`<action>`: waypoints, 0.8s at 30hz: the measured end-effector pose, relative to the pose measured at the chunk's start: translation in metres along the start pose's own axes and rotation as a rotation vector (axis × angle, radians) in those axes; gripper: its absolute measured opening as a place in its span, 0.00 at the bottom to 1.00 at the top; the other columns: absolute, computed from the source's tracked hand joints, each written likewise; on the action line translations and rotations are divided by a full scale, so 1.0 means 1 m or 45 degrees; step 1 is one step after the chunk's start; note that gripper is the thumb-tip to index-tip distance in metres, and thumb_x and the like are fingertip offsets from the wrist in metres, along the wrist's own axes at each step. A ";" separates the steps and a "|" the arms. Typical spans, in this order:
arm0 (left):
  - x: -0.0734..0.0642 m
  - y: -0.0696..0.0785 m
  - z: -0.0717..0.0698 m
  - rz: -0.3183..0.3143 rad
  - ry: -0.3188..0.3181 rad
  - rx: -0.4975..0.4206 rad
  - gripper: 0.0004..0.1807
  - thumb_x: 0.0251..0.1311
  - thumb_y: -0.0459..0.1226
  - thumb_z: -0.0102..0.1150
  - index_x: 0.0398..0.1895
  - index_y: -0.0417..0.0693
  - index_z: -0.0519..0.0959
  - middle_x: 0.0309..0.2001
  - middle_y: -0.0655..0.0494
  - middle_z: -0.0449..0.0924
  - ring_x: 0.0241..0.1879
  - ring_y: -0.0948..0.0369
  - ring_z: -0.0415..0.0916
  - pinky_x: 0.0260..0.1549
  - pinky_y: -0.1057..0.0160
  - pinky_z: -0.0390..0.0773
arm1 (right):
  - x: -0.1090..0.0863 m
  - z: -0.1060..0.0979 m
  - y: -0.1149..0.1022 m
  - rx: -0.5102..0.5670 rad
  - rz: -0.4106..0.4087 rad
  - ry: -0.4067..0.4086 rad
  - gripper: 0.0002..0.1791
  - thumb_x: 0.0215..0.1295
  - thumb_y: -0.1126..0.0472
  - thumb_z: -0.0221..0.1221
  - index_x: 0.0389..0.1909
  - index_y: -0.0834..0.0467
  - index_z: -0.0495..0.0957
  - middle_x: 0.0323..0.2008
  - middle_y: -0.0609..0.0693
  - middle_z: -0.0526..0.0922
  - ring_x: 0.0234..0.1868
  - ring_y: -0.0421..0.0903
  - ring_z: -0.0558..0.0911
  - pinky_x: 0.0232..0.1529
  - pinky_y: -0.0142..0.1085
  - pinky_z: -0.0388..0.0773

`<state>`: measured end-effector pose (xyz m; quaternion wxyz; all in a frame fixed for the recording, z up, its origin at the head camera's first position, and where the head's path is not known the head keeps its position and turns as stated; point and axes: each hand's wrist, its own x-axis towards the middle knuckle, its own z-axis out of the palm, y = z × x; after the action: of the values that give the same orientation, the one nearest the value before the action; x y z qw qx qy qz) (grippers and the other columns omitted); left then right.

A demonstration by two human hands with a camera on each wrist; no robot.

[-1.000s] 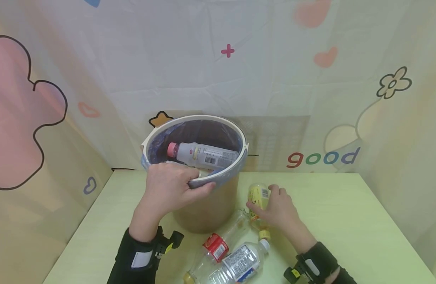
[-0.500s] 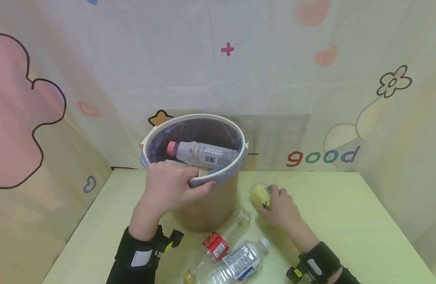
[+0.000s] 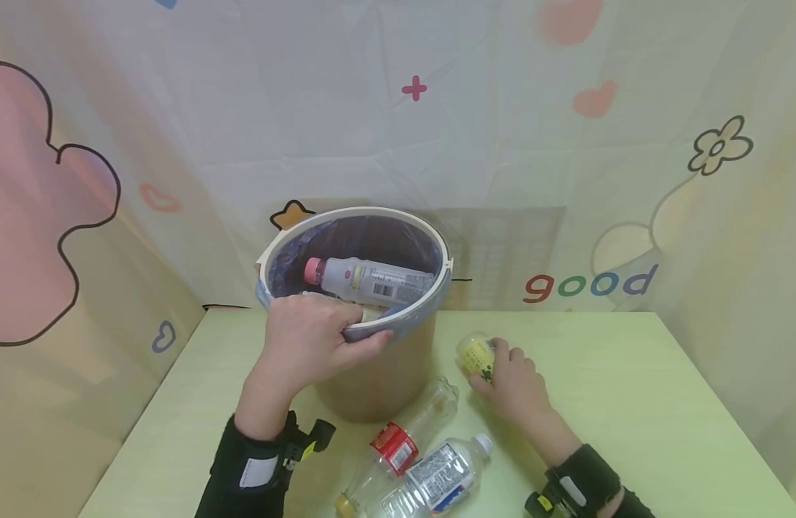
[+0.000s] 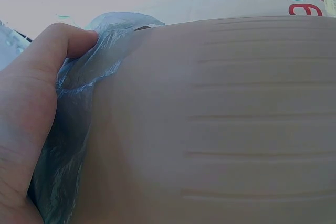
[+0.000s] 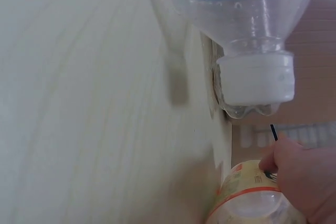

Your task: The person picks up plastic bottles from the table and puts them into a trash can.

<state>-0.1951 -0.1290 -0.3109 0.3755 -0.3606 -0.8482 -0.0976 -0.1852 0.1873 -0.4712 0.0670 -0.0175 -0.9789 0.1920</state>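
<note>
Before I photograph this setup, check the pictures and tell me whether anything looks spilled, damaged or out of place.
Nothing looks spilled or broken. The one untidy spot is in front of the bin: the red-labelled bottle and the white-capped bottle lie on their sides, overlapping in the head view, rather than standing upright.

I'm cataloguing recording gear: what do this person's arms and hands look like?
Both the left hand and right hand are bare. Each wrist wears a black band with a pale patch and a small black device marked yellow. A dark sleeve shows behind the right band.
</note>
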 end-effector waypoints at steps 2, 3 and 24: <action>0.000 0.000 0.000 0.001 0.000 0.001 0.28 0.54 0.64 0.51 0.10 0.58 0.59 0.11 0.64 0.53 0.12 0.64 0.52 0.12 0.61 0.47 | 0.000 0.000 0.001 -0.008 -0.004 0.011 0.44 0.58 0.44 0.65 0.66 0.65 0.58 0.39 0.63 0.72 0.33 0.56 0.73 0.25 0.46 0.71; 0.000 0.000 -0.001 0.002 0.000 0.000 0.28 0.54 0.64 0.51 0.10 0.58 0.59 0.11 0.64 0.53 0.12 0.64 0.52 0.12 0.61 0.47 | 0.000 0.001 0.001 -0.012 -0.006 0.015 0.44 0.58 0.44 0.65 0.66 0.65 0.59 0.38 0.63 0.72 0.33 0.56 0.73 0.25 0.46 0.71; 0.001 0.001 -0.001 0.018 0.026 -0.015 0.29 0.53 0.63 0.54 0.09 0.58 0.58 0.11 0.65 0.51 0.12 0.65 0.49 0.12 0.63 0.46 | 0.002 -0.008 0.014 0.058 0.071 -0.044 0.43 0.59 0.44 0.65 0.65 0.65 0.58 0.40 0.64 0.72 0.34 0.55 0.74 0.26 0.44 0.72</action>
<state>-0.1946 -0.1284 -0.3090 0.3829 -0.3677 -0.8411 -0.1036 -0.1860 0.2037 -0.4687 0.0450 -0.0399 -0.9745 0.2163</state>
